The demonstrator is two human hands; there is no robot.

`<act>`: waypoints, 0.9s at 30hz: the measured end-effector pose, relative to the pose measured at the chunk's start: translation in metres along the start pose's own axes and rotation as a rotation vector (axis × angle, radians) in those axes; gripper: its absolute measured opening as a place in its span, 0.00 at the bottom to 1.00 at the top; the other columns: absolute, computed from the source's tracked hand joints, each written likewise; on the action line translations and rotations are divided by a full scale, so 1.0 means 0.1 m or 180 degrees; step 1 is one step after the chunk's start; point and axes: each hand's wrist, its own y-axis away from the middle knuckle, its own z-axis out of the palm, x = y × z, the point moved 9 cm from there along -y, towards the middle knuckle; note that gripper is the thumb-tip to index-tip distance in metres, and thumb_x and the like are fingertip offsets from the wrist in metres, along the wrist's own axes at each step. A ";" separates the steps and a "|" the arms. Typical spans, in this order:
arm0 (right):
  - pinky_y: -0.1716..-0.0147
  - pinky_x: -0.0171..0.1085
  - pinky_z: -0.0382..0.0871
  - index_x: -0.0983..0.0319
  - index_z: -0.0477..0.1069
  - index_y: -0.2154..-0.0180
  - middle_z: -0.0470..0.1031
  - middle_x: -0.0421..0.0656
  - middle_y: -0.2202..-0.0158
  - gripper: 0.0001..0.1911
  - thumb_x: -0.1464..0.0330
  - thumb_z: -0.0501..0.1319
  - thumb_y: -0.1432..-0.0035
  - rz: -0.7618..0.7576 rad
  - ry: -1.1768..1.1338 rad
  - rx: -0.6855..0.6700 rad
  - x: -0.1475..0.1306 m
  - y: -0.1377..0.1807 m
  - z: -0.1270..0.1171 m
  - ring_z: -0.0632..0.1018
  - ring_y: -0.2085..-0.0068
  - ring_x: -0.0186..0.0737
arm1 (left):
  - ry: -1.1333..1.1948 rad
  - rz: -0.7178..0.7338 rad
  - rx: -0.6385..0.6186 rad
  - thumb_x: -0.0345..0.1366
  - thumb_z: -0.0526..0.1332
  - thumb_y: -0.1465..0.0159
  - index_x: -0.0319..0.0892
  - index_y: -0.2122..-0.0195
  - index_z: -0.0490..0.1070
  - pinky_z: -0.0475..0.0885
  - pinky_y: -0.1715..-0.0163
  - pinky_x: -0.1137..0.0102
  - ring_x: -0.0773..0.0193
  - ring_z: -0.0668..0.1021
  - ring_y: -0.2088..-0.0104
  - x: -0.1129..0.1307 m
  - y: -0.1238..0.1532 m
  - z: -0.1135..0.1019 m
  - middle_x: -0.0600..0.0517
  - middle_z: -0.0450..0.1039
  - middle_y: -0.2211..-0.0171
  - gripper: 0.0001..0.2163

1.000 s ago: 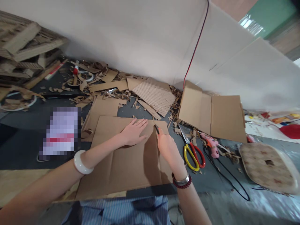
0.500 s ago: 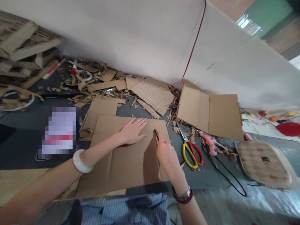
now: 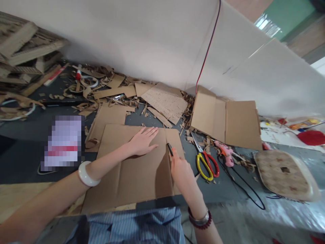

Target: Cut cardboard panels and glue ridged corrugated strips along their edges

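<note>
Cardboard sheet (image 3: 139, 176) is held on dark table (image 3: 215, 193) beneath left hand (image 3: 143, 142), spread flat and empty; black-tipped tool (image 3: 169, 149) is gripped in curled right hand (image 3: 181, 171), red-and-yellow-handled scissors (image 3: 200, 151) laid right of sheet.

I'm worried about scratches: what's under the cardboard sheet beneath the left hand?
Dark tabletop and a pale board show along the near edge of the cardboard sheet; what's under its middle is covered.

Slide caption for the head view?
Left hand flat on a cardboard sheet, right hand holding a black-tipped tool over it, red-and-yellow-handled scissors to the right.
</note>
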 end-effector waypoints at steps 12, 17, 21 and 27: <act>0.75 0.32 0.62 0.66 0.55 0.43 0.77 0.50 0.70 0.21 0.72 0.44 0.38 -0.0074 -0.0133 0.0260 -0.05 -0.13 -0.09 0.78 0.70 0.42 | -0.0045 -0.0034 -0.0018 0.48 0.40 0.37 0.32 0.39 0.42 0.39 0.42 0.61 0.61 0.46 0.39 0.01 0.01 -0.02 0.45 0.40 0.37 0.30; 0.76 0.33 0.62 0.66 0.53 0.42 0.77 0.51 0.70 0.22 0.72 0.44 0.38 -0.0123 0.0079 0.0158 -0.09 -0.15 -0.10 0.78 0.70 0.42 | -0.0049 -0.0039 -0.0021 0.48 0.40 0.37 0.33 0.39 0.42 0.39 0.42 0.60 0.61 0.46 0.38 0.01 0.02 -0.03 0.45 0.40 0.37 0.30; 0.78 0.32 0.62 0.66 0.53 0.42 0.76 0.52 0.70 0.22 0.72 0.45 0.38 -0.0192 0.0171 0.0131 -0.10 -0.14 -0.12 0.78 0.71 0.42 | -0.0042 -0.0016 -0.0039 0.48 0.40 0.37 0.32 0.39 0.41 0.38 0.42 0.61 0.61 0.46 0.38 0.01 0.02 -0.03 0.45 0.40 0.37 0.30; 0.75 0.34 0.63 0.67 0.52 0.42 0.76 0.52 0.69 0.23 0.73 0.44 0.39 -0.0219 0.0194 0.0018 -0.08 -0.10 -0.07 0.78 0.68 0.45 | -0.0018 0.0006 -0.0036 0.48 0.40 0.37 0.31 0.39 0.42 0.39 0.42 0.60 0.60 0.46 0.38 0.01 0.01 -0.02 0.45 0.40 0.37 0.30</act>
